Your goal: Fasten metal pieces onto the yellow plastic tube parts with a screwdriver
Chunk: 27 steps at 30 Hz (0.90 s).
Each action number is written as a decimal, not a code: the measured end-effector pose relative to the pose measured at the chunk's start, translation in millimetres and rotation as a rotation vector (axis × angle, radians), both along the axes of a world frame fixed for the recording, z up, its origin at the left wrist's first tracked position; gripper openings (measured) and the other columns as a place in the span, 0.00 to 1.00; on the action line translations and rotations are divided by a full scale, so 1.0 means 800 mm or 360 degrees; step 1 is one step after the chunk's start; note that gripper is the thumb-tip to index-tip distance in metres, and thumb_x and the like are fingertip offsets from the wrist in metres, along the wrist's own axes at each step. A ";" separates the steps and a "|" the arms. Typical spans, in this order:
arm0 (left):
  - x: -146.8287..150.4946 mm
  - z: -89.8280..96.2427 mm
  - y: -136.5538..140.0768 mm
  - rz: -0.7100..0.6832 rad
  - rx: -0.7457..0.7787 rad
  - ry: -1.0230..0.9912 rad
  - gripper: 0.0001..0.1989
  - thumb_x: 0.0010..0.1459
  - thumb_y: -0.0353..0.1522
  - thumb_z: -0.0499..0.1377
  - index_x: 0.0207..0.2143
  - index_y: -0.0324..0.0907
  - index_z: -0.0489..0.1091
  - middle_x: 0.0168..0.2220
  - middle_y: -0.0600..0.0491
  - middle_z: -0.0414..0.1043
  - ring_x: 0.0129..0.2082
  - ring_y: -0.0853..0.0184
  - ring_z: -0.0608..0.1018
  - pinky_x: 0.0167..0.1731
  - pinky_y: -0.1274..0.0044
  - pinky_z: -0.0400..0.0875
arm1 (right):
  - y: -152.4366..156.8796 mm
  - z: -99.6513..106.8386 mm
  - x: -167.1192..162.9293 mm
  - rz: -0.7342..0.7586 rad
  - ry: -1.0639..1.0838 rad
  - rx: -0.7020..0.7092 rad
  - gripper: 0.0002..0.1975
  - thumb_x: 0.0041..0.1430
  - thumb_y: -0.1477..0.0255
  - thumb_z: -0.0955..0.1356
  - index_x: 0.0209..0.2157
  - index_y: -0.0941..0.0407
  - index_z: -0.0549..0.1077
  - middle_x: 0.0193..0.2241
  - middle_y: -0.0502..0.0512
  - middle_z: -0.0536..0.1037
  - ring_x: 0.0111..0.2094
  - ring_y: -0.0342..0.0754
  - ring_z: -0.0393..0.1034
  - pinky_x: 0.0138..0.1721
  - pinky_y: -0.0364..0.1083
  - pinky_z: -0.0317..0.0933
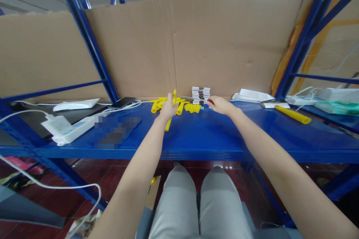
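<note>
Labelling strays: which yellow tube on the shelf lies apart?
The yellow tube far right on the blue shelf, beyond the right hand; the other tubes cluster around the left hand.

No text, label, brand or number can be read; the dark patches on the stacked white pieces [201,95] are too small to make out, and a pixelated patch [112,132] covers part of the bench [207,134].
</note>
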<state>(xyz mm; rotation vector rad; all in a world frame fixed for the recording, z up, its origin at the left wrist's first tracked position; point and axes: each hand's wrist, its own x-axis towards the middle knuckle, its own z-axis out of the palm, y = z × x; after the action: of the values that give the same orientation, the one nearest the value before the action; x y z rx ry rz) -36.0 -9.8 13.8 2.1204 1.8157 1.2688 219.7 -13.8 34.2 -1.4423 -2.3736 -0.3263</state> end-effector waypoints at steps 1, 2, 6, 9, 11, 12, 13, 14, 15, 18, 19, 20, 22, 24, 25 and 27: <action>0.000 0.000 0.000 0.0009 -0.0016 0.0004 0.22 0.57 0.26 0.55 0.54 0.43 0.56 0.44 0.45 0.74 0.44 0.57 0.79 0.45 0.65 0.73 | 0.001 0.000 0.000 0.0005 -0.0006 0.0008 0.13 0.68 0.70 0.59 0.42 0.62 0.71 0.44 0.68 0.78 0.45 0.54 0.73 0.43 0.47 0.61; 0.000 -0.001 0.001 0.0015 -0.0032 0.0002 0.22 0.58 0.27 0.55 0.54 0.43 0.56 0.44 0.45 0.74 0.44 0.57 0.79 0.45 0.65 0.73 | 0.002 -0.001 0.000 0.0003 -0.0011 0.0021 0.13 0.68 0.70 0.59 0.42 0.62 0.71 0.45 0.68 0.78 0.46 0.55 0.73 0.43 0.47 0.61; -0.001 -0.003 0.003 0.0030 -0.0059 -0.0027 0.23 0.58 0.27 0.56 0.55 0.44 0.55 0.45 0.44 0.74 0.42 0.57 0.80 0.44 0.65 0.73 | 0.000 -0.002 0.000 -0.0052 -0.0023 0.0061 0.12 0.65 0.66 0.63 0.44 0.60 0.70 0.42 0.67 0.78 0.44 0.56 0.73 0.40 0.47 0.60; -0.001 -0.003 0.002 0.0047 -0.0032 -0.0011 0.23 0.58 0.27 0.56 0.55 0.44 0.55 0.44 0.45 0.74 0.41 0.58 0.80 0.44 0.66 0.74 | -0.001 -0.003 -0.001 -0.0056 -0.0009 0.0022 0.13 0.64 0.66 0.64 0.45 0.60 0.68 0.40 0.66 0.79 0.41 0.56 0.74 0.38 0.46 0.60; 0.000 -0.002 0.001 0.0061 -0.0046 0.0012 0.23 0.58 0.27 0.56 0.55 0.43 0.55 0.43 0.44 0.74 0.41 0.58 0.80 0.44 0.66 0.74 | -0.001 -0.004 -0.001 -0.0009 0.0026 -0.0003 0.13 0.65 0.66 0.64 0.45 0.61 0.68 0.40 0.66 0.79 0.40 0.55 0.74 0.38 0.46 0.60; 0.001 -0.001 -0.001 0.0067 -0.0061 0.0026 0.23 0.58 0.27 0.56 0.55 0.43 0.55 0.43 0.44 0.74 0.41 0.57 0.80 0.44 0.66 0.74 | 0.000 -0.005 -0.001 0.0017 0.0040 -0.0010 0.13 0.65 0.67 0.63 0.45 0.61 0.69 0.41 0.66 0.79 0.40 0.54 0.74 0.38 0.45 0.60; 0.001 -0.001 -0.002 0.0073 -0.0076 0.0040 0.23 0.59 0.27 0.55 0.55 0.42 0.55 0.42 0.43 0.74 0.41 0.57 0.80 0.44 0.66 0.73 | 0.002 -0.005 -0.001 0.0039 0.0045 -0.0016 0.12 0.66 0.67 0.62 0.44 0.61 0.69 0.41 0.66 0.79 0.40 0.53 0.74 0.39 0.45 0.60; 0.001 0.000 -0.003 0.0077 -0.0086 0.0054 0.23 0.59 0.27 0.55 0.56 0.41 0.55 0.42 0.43 0.74 0.41 0.56 0.80 0.44 0.66 0.73 | 0.003 -0.006 -0.002 0.0055 0.0039 -0.0024 0.12 0.66 0.68 0.62 0.43 0.61 0.70 0.41 0.66 0.79 0.40 0.52 0.74 0.40 0.45 0.60; 0.002 0.001 -0.003 0.0080 -0.0091 0.0063 0.23 0.59 0.27 0.55 0.56 0.41 0.55 0.41 0.43 0.74 0.41 0.56 0.80 0.44 0.67 0.74 | 0.004 -0.006 -0.002 0.0067 0.0027 -0.0031 0.12 0.67 0.68 0.61 0.41 0.61 0.71 0.41 0.66 0.79 0.40 0.52 0.74 0.40 0.45 0.60; 0.001 0.000 -0.003 0.0072 -0.0098 0.0067 0.23 0.59 0.27 0.55 0.56 0.41 0.55 0.41 0.43 0.74 0.40 0.57 0.80 0.43 0.67 0.74 | 0.006 -0.007 -0.001 0.0076 0.0008 -0.0024 0.12 0.67 0.70 0.60 0.39 0.61 0.73 0.42 0.66 0.79 0.42 0.52 0.73 0.42 0.45 0.59; 0.000 0.000 -0.002 0.0065 -0.0095 0.0060 0.23 0.58 0.27 0.55 0.56 0.42 0.55 0.42 0.43 0.74 0.40 0.57 0.80 0.42 0.67 0.74 | 0.006 -0.007 -0.001 0.0067 0.0013 -0.0007 0.12 0.66 0.70 0.61 0.40 0.61 0.72 0.43 0.66 0.79 0.42 0.52 0.73 0.42 0.45 0.59; 0.000 -0.001 -0.001 0.0053 -0.0090 0.0051 0.23 0.58 0.27 0.55 0.56 0.42 0.54 0.43 0.43 0.74 0.40 0.57 0.80 0.42 0.67 0.74 | 0.005 -0.007 -0.001 0.0047 0.0019 0.0010 0.12 0.66 0.69 0.62 0.41 0.61 0.72 0.43 0.66 0.79 0.42 0.52 0.73 0.42 0.45 0.59; -0.001 -0.003 0.001 0.0033 -0.0071 0.0033 0.23 0.58 0.27 0.55 0.56 0.43 0.54 0.44 0.43 0.74 0.39 0.58 0.80 0.42 0.67 0.74 | 0.003 -0.006 -0.002 -0.0024 0.0015 0.0030 0.12 0.65 0.67 0.63 0.44 0.60 0.71 0.43 0.66 0.79 0.42 0.53 0.74 0.40 0.45 0.60; -0.001 -0.004 0.003 0.0048 -0.0056 0.0036 0.24 0.58 0.27 0.55 0.56 0.44 0.54 0.43 0.44 0.75 0.39 0.58 0.80 0.42 0.67 0.74 | 0.000 -0.006 -0.002 -0.0084 0.0001 0.0023 0.14 0.64 0.65 0.64 0.46 0.60 0.70 0.41 0.66 0.79 0.41 0.55 0.74 0.39 0.46 0.60; -0.001 -0.004 0.003 0.0068 -0.0055 0.0041 0.24 0.58 0.27 0.55 0.56 0.44 0.54 0.42 0.44 0.75 0.40 0.58 0.80 0.42 0.67 0.74 | 0.000 -0.006 -0.003 -0.0093 -0.0003 0.0015 0.14 0.64 0.65 0.64 0.46 0.60 0.69 0.41 0.66 0.79 0.41 0.55 0.74 0.38 0.46 0.60; -0.002 -0.005 0.003 0.0107 -0.0061 0.0050 0.24 0.58 0.27 0.55 0.56 0.43 0.55 0.41 0.45 0.75 0.40 0.58 0.80 0.43 0.67 0.74 | 0.001 -0.006 -0.004 -0.0059 0.0006 -0.0005 0.14 0.65 0.65 0.63 0.46 0.60 0.69 0.41 0.66 0.79 0.41 0.55 0.74 0.39 0.46 0.60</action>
<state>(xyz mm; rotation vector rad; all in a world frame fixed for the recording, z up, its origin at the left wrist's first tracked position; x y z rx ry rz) -37.2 -7.1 10.2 2.0879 1.9233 1.2114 216.8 -13.0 29.1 -1.4887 -2.3474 -0.3293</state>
